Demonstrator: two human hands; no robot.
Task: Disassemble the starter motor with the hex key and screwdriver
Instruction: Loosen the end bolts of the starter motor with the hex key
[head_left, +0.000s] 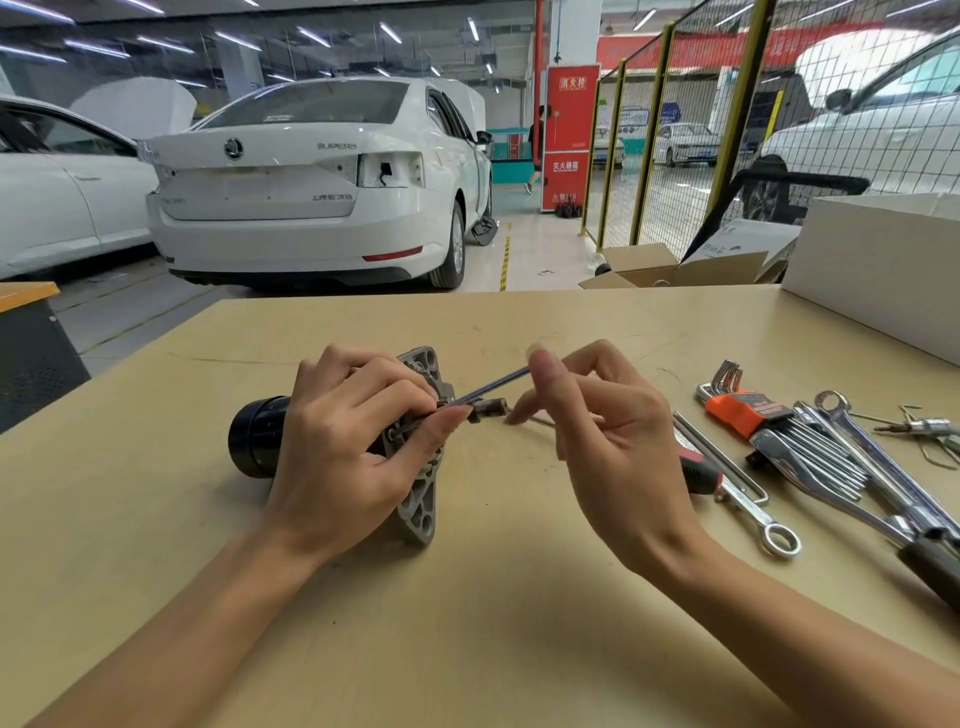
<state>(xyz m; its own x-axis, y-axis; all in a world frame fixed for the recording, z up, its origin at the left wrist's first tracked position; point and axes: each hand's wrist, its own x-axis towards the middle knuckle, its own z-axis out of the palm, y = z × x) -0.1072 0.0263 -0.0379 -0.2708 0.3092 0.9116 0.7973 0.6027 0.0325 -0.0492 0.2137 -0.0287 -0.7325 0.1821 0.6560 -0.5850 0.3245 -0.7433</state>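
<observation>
The starter motor lies on its side on the tan table, black body to the left, grey cast flange facing right. My left hand grips the motor over the flange, thumb and forefinger at a bolt. A long hex key slants from the flange up to the right. My right hand pinches its upper end between thumb and fingers. A red-and-black screwdriver handle lies just behind my right hand, partly hidden.
To the right lie an orange hex key set, several chrome spanners and a ring spanner. A white box stands at the table's back right. White cars and a yellow mesh fence are beyond the table.
</observation>
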